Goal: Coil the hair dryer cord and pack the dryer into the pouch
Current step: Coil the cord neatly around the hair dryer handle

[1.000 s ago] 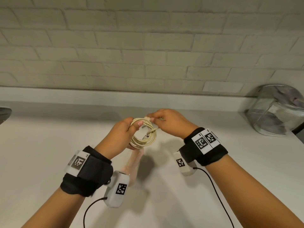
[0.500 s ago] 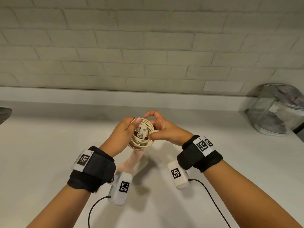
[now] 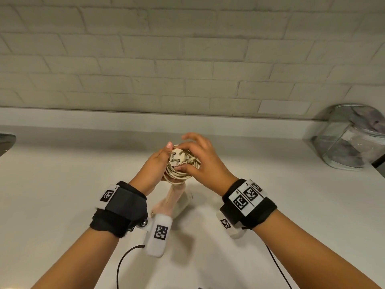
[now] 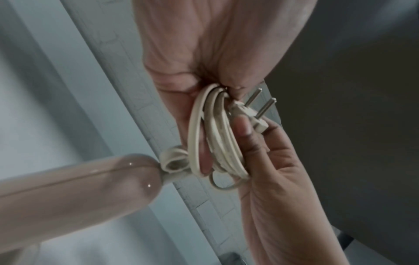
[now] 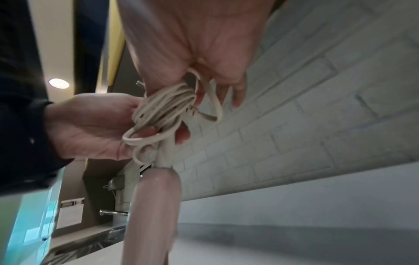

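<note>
1. Landmark: coiled cord [image 3: 177,172], cream, several loops, held above the white counter [image 3: 62,195].
2. Left hand [image 3: 155,163] is on the coil's left side. The fingers pass through the loops and the thumb [image 4: 235,77] presses the top of the bundle, so it is clamped on the cord.
3. Right hand [image 3: 203,163] is on the coil's right side. Its thumb [image 4: 243,127] and a fingertip pinch the plug [image 3: 176,157]; the remaining fingers are spread apart above the coil.
4. The plug sits on the near face of the coil, with its two metal pins [image 4: 264,107] pointing away from the loops.
5. The hair dryer [image 3: 170,202], pink with a pale handle end, hangs directly below the coil, joined to it by the strain relief [image 5: 164,154]. Whether its lower end touches the counter cannot be told.
6. The pouch [image 3: 352,138], clear with a zip rim, stands well to the right of the coil, against the brick wall [image 3: 187,59].
7. Wrist bands with printed markers sit below the coil on both forearms.
</note>
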